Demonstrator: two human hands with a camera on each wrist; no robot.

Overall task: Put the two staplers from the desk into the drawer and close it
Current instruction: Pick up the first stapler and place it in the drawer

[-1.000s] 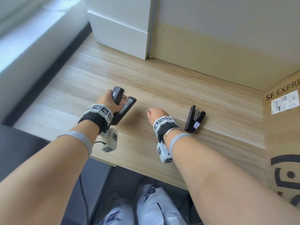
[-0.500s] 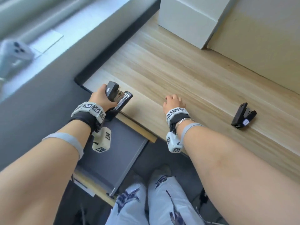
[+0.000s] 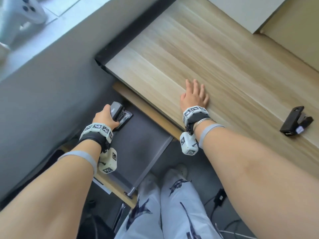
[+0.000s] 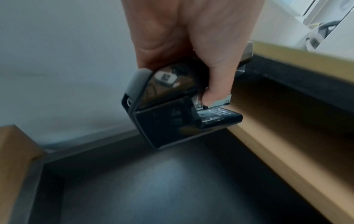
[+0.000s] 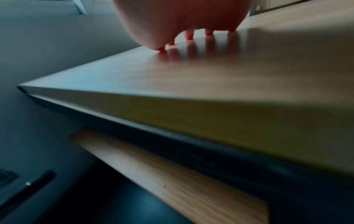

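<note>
One stapler hangs over the open drawer below the desk; the other stapler lies on the desk's right.

Left hand grips the black stapler, thumb hooked over its front, above the open drawer's dark floor

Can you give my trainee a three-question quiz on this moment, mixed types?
1. True or false: the left hand grips a black stapler above the open drawer.
2. Where is the second stapler? A) in the drawer B) on the wooden desk C) in the right hand
3. Fill in: the right hand rests flat on the ____.

Key: 1 true; 2 B; 3 desk.
</note>
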